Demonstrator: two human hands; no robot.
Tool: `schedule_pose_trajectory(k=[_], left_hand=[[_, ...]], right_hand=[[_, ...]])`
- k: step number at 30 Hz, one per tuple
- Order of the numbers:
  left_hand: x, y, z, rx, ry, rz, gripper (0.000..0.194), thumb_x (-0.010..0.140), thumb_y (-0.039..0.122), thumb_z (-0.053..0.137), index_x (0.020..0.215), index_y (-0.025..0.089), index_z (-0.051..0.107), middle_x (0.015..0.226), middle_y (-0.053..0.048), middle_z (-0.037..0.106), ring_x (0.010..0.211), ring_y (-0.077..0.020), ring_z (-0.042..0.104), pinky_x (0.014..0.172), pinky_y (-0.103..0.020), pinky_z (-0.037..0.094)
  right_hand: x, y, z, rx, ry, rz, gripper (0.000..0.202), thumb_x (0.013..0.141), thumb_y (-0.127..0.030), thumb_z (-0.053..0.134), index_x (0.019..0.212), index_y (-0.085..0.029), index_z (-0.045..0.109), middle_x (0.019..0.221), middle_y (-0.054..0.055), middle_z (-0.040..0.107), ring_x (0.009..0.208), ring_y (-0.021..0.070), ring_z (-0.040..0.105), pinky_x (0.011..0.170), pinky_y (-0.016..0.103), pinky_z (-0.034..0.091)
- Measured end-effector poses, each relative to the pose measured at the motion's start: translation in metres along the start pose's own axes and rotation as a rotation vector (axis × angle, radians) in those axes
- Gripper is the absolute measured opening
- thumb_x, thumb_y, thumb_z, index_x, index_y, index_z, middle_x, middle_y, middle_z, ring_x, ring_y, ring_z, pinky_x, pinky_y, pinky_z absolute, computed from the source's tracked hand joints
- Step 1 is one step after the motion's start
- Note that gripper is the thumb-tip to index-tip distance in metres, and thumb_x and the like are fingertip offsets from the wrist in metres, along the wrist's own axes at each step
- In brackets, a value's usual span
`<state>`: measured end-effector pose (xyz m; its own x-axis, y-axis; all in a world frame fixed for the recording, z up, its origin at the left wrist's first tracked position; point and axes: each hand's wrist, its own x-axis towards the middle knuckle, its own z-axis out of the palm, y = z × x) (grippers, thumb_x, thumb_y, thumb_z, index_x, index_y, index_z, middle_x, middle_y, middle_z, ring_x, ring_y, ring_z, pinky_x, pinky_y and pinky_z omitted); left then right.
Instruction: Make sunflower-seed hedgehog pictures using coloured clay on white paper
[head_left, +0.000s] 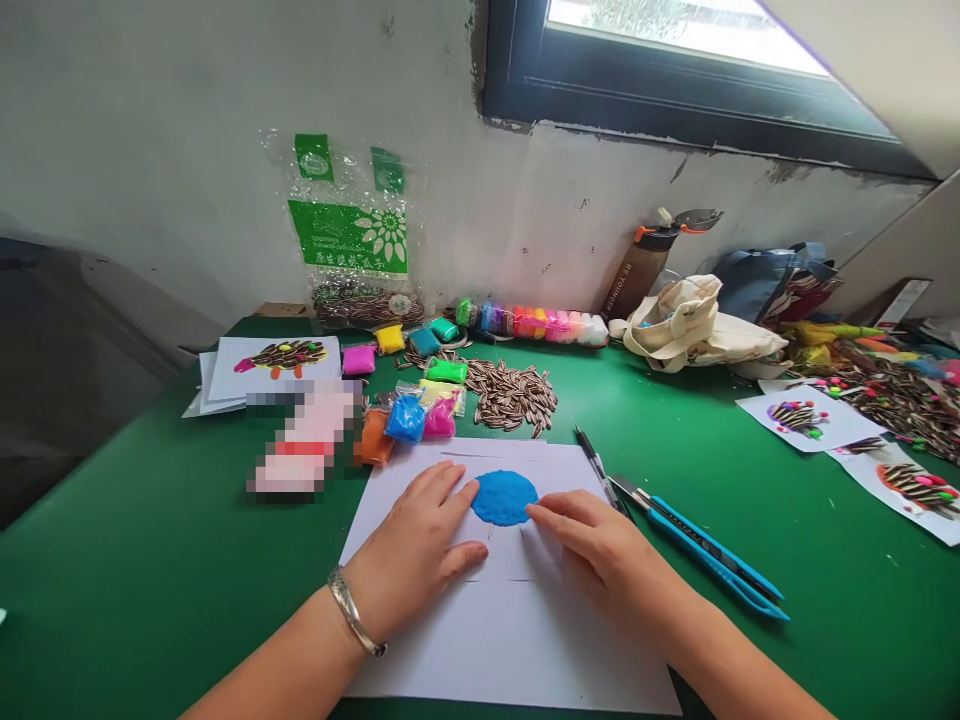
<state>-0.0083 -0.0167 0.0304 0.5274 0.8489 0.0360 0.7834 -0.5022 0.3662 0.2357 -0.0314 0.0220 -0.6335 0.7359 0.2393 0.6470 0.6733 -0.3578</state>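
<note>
A flat, roughly round piece of blue modelling clay (505,498) lies on a white sheet of paper (480,640). Thin pencil lines show just below it. My left hand (424,530) rests on the paper with fingers stretched and thumb apart, its fingertips at the clay's left edge. At the right edge, my right hand (596,540) has its fingers drawn together, the fingertips touching the clay's rim. Part of that hand's underside is hidden.
Small clay packets (406,418) and a pile of sunflower seeds (517,395) lie behind the paper. To the right are a black pen (592,455) and a blue utility knife (712,545) with its blade showing. Finished seed pictures (799,415) lie farther right.
</note>
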Motion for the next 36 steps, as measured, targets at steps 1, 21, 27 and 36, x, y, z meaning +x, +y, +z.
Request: schedule_pose_trajectory(k=[1,21,27,36], left_hand=[[0.000,0.000,0.000,0.000,0.000,-0.002,0.054,0.079,0.031,0.065,0.129,0.015,0.050,0.136,-0.016,0.045,0.129,-0.0322,0.037,0.104,-0.049,0.037],[-0.002,-0.001,0.002,0.011,0.017,-0.001,0.055,0.077,0.028,0.066,0.129,0.018,0.051,0.135,-0.015,0.047,0.128,-0.0319,0.040,0.104,-0.049,0.038],[-0.002,-0.004,0.004,0.033,0.004,0.004,0.053,0.078,0.028,0.064,0.128,0.018,0.051,0.136,-0.014,0.047,0.128,-0.0319,0.039,0.104,-0.049,0.038],[-0.001,-0.005,0.004,0.013,0.007,0.005,0.053,0.077,0.028,0.066,0.128,0.018,0.051,0.136,-0.014,0.046,0.128,-0.0323,0.038,0.104,-0.050,0.038]], right_hand=[[0.000,0.000,0.000,-0.013,-0.006,-0.004,0.042,0.085,-0.002,0.039,0.120,-0.018,0.055,0.105,0.012,0.061,0.090,0.0190,0.053,0.076,0.032,0.049],[0.052,-0.023,-0.021,-0.128,-0.143,0.021,0.025,0.083,-0.011,0.047,0.100,-0.021,0.062,0.086,0.005,0.060,0.081,0.0178,0.050,0.078,0.032,0.035],[0.059,-0.018,-0.003,-0.138,-0.206,-0.024,0.015,0.084,-0.015,0.048,0.087,-0.021,0.062,0.082,0.003,0.061,0.078,0.0166,0.052,0.077,0.031,0.033],[0.086,-0.005,-0.027,-0.032,-0.182,0.103,0.027,0.082,-0.011,0.043,0.087,-0.020,0.068,0.077,0.003,0.065,0.070,0.0128,0.055,0.061,0.023,0.032]])
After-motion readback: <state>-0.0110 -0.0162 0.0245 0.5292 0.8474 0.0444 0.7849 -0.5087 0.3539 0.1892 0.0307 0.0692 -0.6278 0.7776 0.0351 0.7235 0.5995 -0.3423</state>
